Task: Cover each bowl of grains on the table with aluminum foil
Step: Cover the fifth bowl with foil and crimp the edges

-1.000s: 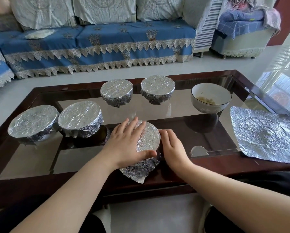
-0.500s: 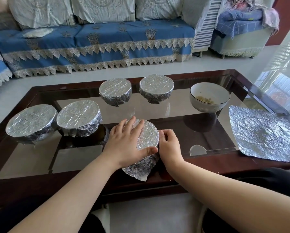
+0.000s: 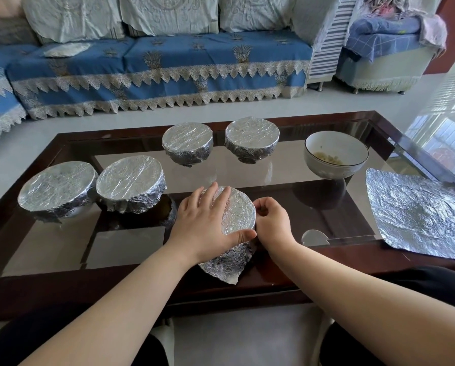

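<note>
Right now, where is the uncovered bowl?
Head view: the uncovered white ceramic bowl stands far right on the table, between a foil-covered bowl and the flat foil sheet.

Both forearms are bare from the lower edge of the picture up to the wrists; no sleeve shows on either. The left hand [image 3: 204, 228] and the right hand [image 3: 273, 224] carry no ring, watch, bracelet or glove. Dark, black-looking clothing covers both legs at the bottom corners. The fingernails are short and unpainted where they show.
</note>
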Demonstrator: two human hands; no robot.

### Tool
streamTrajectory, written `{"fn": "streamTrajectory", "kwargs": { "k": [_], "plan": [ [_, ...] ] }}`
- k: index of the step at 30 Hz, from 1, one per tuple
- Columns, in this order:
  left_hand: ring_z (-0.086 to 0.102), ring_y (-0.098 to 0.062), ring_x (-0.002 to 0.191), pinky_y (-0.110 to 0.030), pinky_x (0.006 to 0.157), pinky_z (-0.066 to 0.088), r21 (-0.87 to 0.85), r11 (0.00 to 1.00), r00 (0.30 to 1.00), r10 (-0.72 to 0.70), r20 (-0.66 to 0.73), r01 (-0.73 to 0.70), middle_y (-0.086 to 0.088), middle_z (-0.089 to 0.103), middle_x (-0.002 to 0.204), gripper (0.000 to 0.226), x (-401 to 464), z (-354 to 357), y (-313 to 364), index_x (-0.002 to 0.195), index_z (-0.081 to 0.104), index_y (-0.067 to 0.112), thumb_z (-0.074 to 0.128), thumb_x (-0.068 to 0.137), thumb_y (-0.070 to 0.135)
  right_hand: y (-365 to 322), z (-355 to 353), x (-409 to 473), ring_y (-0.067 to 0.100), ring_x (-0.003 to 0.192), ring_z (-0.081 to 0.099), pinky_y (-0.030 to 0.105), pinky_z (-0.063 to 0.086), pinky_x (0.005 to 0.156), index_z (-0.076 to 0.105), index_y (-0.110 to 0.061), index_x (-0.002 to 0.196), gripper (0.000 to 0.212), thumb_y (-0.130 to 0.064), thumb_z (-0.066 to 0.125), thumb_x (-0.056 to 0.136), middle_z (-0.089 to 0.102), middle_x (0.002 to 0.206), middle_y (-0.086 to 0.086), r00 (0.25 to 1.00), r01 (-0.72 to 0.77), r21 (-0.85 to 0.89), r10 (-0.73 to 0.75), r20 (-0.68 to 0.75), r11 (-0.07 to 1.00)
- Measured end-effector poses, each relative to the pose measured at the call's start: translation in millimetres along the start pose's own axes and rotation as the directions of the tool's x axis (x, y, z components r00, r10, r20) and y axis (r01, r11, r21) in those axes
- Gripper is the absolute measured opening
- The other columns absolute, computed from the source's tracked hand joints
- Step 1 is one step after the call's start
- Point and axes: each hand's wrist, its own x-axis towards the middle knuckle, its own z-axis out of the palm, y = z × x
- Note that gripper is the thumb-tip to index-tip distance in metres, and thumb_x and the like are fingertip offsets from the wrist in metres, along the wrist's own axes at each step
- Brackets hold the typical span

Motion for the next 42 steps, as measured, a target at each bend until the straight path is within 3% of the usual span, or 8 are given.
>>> {"fn": "streamTrajectory", "kwargs": {
  "k": [4,8,13,18,25,33,37,42],
  "plan": [
    [-0.002,-0.026,0.152,-0.049,0.121,0.008,-0.002,1.0,1.0,-0.026,-0.001,0.026,0.0,-0.002,0.167,0.132,-0.4,0.6,1.5,0.158,-0.001,0.029,-0.009,0.049,0.102,2.4,-0.2,2.6,0.022,0.053,0.059,0.041,0.054,0.057,0.065,-0.019,0.074,0.017,-0.004,0.065,0.081,0.069,0.069,0.005,0.998,-0.062,0.045,0.061,0.034,0.997],
    [-0.002,-0.026,0.152,-0.049,0.121,0.006,0.005,0.998,0.998,-0.065,0.001,0.065,0.0,-0.003,0.167,0.127,-0.7,0.7,4.8,0.158,-0.002,0.03,-0.003,0.052,0.1,-0.3,-4.5,-2.0,0.015,0.042,0.056,0.025,0.045,0.043,0.069,-0.006,0.081,0.033,0.012,0.041,0.082,0.067,0.059,0.004,0.985,-0.168,0.202,0.157,0.071,0.965],
    [0.002,-0.03,0.151,-0.049,0.12,0.008,0.013,0.99,0.989,-0.143,-0.02,0.144,-0.004,-0.001,0.167,0.126,-1.4,2.2,11.0,0.158,0.0,0.027,-0.003,0.055,0.099,-1.4,-7.6,-5.5,0.022,0.07,0.065,0.034,0.054,0.062,0.06,-0.008,0.096,0.029,0.003,0.034,0.091,0.069,0.094,0.017,0.979,-0.198,0.405,0.2,0.039,0.893],
    [0.002,-0.033,0.151,-0.049,0.12,0.007,0.01,0.977,0.977,-0.214,-0.016,0.214,-0.008,-0.002,0.166,0.121,-1.6,1.7,18.7,0.158,-0.001,0.026,0.002,0.059,0.096,6.5,-7.3,-24.4,0.02,0.077,0.07,0.037,0.055,0.071,0.074,-0.02,0.09,0.033,-0.037,0.047,0.101,0.074,0.084,0.004,0.999,-0.013,0.257,0.005,0.034,0.966],
    [0.004,-0.035,0.151,-0.05,0.12,0.009,-0.001,0.964,0.964,-0.266,-0.004,0.266,-0.01,0.001,0.166,0.123,-3.5,-1.1,23.9,0.158,0.001,0.025,-0.002,0.057,0.094,5.4,0.1,-25.1,0.011,0.054,0.048,0.03,0.042,0.057,0.056,-0.015,0.07,0.039,-0.04,0.05,0.1,0.051,0.056,-0.006,0.999,0.036,0.158,-0.034,-0.017,0.987],
    [0.001,-0.034,0.151,-0.049,0.12,0.009,-0.196,0.938,0.943,-0.239,0.232,0.286,-0.009,-0.002,0.167,0.126,-11.0,-37.1,12.1,0.158,-0.008,0.022,0.014,0.058,0.095,-5.9,-5.5,-2.8,0.008,0.058,0.05,0.025,0.041,0.059,0.069,-0.012,0.091,0.028,-0.035,0.055,0.097,0.059,0.065,-0.004,0.996,0.066,0.027,-0.068,0.064,0.997],
    [0.012,-0.033,0.149,-0.045,0.12,0.014,0.021,0.978,0.956,-0.208,0.206,0.209,-0.011,0.009,0.164,0.127,-25.2,-43.3,9.0,0.157,-0.015,0.018,0.023,0.063,0.095,-8.3,-5.9,6.3,0.013,0.071,0.058,0.033,0.05,0.071,0.068,-0.012,0.096,0.026,-0.035,0.057,0.096,0.068,0.079,0.004,0.993,0.061,0.037,-0.065,0.099,0.997],
    [-0.011,-0.034,0.151,-0.049,0.121,-0.001,0.102,0.981,0.968,-0.178,0.175,0.162,-0.01,-0.005,0.165,0.133,-21.1,-34.9,4.2,0.156,-0.018,0.02,0.027,0.059,0.099,-5.7,-7.8,8.7,0.008,0.061,0.048,0.025,0.04,0.062,0.063,-0.012,0.088,0.027,-0.036,0.057,0.097,0.056,0.067,-0.006,0.989,0.11,-0.016,-0.108,0.101,0.994]
  ]
}}
